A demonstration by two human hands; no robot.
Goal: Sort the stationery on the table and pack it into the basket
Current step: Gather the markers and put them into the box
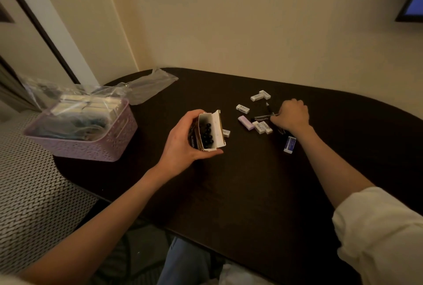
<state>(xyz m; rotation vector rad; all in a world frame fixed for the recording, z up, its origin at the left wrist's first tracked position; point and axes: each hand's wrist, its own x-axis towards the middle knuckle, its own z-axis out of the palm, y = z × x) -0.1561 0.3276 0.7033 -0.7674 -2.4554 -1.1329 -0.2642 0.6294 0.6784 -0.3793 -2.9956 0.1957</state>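
Observation:
My left hand (183,140) grips an open cardboard pen box (209,130) with several black pen ends showing inside, held just above the dark table (240,181). My right hand (291,115) is curled over a clear pen (263,116) lying among the scattered stationery and pinches it. Around it lie several small white erasers (261,95), a lilac eraser (246,122), a black pen (268,107) and a blue-sleeved eraser (289,144). The lilac basket (109,147) stands at the table's left end, holding flat boxes and bagged items.
Crumpled clear plastic bags (148,88) lie over and behind the basket. A woven-pattern seat (29,193) adjoins the table's left edge. The cream wall runs close behind the table. A dark screen (412,3) hangs at the top right.

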